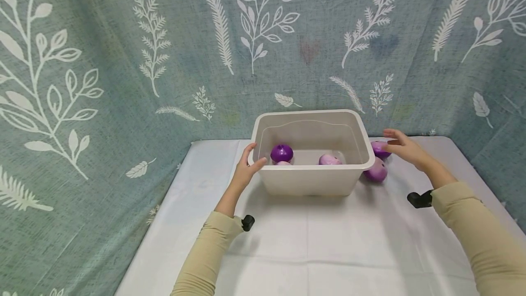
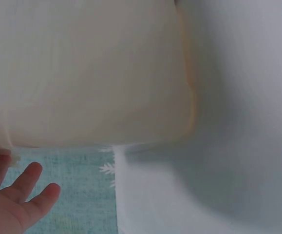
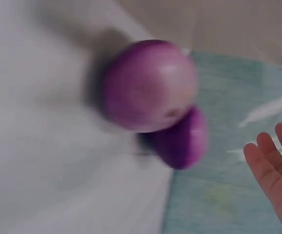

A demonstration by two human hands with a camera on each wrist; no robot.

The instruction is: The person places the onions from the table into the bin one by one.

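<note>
A light grey plastic bin [image 1: 310,180] stands upright near the back of the white-covered table. My left hand [image 1: 244,168] is at its left rim, thumb by the front corner, fingers spread; in the left wrist view several of these fingers [image 2: 26,187] show apart from the bin wall. Inside lie a glossy dark purple onion-like ball [image 1: 281,153] and paler pink-purple ones [image 1: 329,159], partly hidden by the front wall. My right hand [image 1: 407,150], fingers loosely bent and holding nothing, hovers by two more purple rounded pieces, a paler one [image 3: 150,87] and a darker one [image 3: 184,141], right of the bin.
A white cloth [image 1: 308,245] covers the table. Behind it and along both sides hangs a blue-green curtain [image 1: 185,35] with white leaf prints, close behind the bin. Black wrist mounts [image 1: 419,199] stick out at both sleeves.
</note>
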